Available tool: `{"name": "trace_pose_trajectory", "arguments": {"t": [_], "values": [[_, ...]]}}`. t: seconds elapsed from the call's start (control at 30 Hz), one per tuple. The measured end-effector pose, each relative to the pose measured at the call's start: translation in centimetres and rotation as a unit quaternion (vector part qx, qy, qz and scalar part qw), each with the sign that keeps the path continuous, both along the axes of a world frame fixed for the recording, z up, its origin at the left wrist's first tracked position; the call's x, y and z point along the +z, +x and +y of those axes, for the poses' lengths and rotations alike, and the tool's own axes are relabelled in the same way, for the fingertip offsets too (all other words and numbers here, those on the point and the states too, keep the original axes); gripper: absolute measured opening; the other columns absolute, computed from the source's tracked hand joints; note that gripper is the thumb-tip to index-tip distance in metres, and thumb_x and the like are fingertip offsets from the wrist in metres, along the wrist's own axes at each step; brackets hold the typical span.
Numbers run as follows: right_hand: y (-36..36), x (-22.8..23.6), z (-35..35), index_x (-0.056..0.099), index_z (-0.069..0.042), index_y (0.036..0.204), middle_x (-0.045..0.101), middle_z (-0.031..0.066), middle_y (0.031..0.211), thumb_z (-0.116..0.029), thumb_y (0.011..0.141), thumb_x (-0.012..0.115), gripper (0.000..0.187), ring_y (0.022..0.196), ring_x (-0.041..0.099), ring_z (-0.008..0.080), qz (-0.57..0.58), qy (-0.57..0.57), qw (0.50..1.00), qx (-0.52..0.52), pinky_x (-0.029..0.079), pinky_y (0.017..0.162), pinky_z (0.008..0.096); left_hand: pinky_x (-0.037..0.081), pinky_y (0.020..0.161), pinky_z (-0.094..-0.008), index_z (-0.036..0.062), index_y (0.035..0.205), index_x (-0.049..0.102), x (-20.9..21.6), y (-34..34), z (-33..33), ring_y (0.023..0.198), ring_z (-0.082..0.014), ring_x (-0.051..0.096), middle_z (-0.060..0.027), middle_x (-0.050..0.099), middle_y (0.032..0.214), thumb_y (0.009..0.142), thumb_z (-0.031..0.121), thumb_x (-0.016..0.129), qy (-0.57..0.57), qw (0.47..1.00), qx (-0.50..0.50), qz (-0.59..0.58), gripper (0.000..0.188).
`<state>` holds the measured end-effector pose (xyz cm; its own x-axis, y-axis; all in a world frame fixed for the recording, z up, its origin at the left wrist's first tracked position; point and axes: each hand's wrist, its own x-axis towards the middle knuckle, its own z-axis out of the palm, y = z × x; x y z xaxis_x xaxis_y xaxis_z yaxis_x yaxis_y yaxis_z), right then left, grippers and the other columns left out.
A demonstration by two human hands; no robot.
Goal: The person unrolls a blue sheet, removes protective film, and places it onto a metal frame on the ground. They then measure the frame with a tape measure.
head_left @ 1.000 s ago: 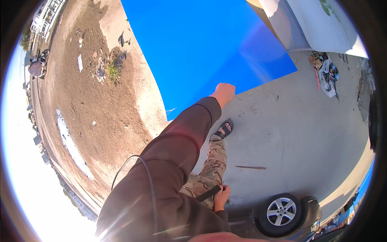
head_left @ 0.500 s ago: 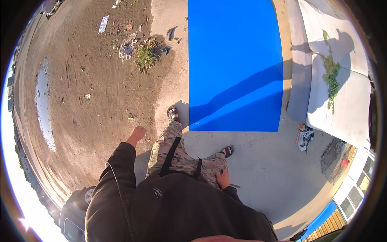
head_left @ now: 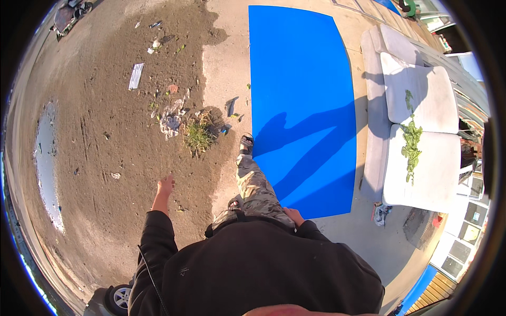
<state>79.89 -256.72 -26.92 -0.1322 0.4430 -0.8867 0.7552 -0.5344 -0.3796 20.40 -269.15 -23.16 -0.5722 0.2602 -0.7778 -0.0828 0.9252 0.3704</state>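
One blue sheet (head_left: 300, 63) lies on the pavement (head_left: 226, 79), its edge just beside the forward sandal (head_left: 246, 145), so a careful stride would spare it, with the left hand (head_left: 166, 185) half-open and seemingly empty, the right hand (head_left: 294, 216) too hidden to tell, and a pale sofa (head_left: 421, 179) beyond.

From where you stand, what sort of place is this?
Probably an outdoor yard: bare dirt, a grass tuft and what looks like a pale sofa in the sun.
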Motion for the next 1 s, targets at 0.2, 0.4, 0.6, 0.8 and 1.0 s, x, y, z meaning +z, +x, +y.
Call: {"name": "trace_pose_trajectory", "arguments": {"t": [0.2,0.4,0.6,0.8,1.0], "values": [[-10.8,1.1,19.8,0.060,-0.002,0.112,0.065,0.0139,0.102,-0.029,0.093,0.052,0.034,0.084,0.061,0.0185,0.077,-0.037,0.979,0.188,0.048,0.074,0.0358,0.051,0.055,-0.0312,0.0052,0.100,0.065,0.4,-8.6,13.7,0.070,-0.0141,0.062,-0.0057,0.067,0.084,0.085,0.032,0.056,0.023,1.000,0.016,0.002,0.032],[-26.5,9.7,45.7,0.053,-0.005,0.076,0.056,0.0095,0.073,-0.027,0.093,0.051,0.028,0.053,0.042,0.0144,0.075,0.057,0.990,-0.109,0.035,0.050,0.0368,0.054,0.050,-0.0319,0.0002,0.080,0.063,6.8,-18.0,16.1,0.060,-0.0174,0.064,-0.0101,0.065,0.070,0.079,0.011,0.062,-0.090,0.994,-0.050,-0.024,0.011],[-37.0,10.0,66.0,0.054,-0.004,0.081,0.059,0.0088,0.082,-0.029,0.092,0.051,0.028,0.066,0.049,0.0171,0.099,0.132,0.984,-0.063,0.039,0.058,0.0379,0.041,0.039,-0.0312,-0.0009,0.068,0.060,12.1,-36.5,24.0,0.046,-0.0172,0.053,-0.0089,0.058,0.058,0.077,0.005,0.061,-0.128,0.976,0.156,0.077,0.011],[-45.5,8.7,74.4,0.055,-0.003,0.074,0.054,0.0084,0.067,-0.023,0.090,0.052,0.026,0.056,0.046,0.0184,0.009,0.066,0.997,-0.051,0.038,0.051,0.0393,0.038,0.043,-0.0336,-0.0017,0.062,0.058,10.7,-56.7,55.0,0.045,-0.0169,0.050,-0.0079,0.054,0.053,0.080,0.012,0.056,0.069,0.971,0.027,0.227,0.023],[-51.3,3.1,81.1,0.066,-0.004,0.082,0.064,0.0135,0.075,-0.028,0.083,0.057,0.026,0.065,0.060,0.0307,0.097,0.215,0.948,0.213,0.046,0.056,0.0439,0.042,0.055,-0.0344,0.0019,0.067,0.060,24.2,-71.5,93.4,0.056,-0.0180,0.055,-0.0077,0.057,0.059,0.083,0.026,0.054,0.173,0.888,-0.192,0.380,0.030]]}}
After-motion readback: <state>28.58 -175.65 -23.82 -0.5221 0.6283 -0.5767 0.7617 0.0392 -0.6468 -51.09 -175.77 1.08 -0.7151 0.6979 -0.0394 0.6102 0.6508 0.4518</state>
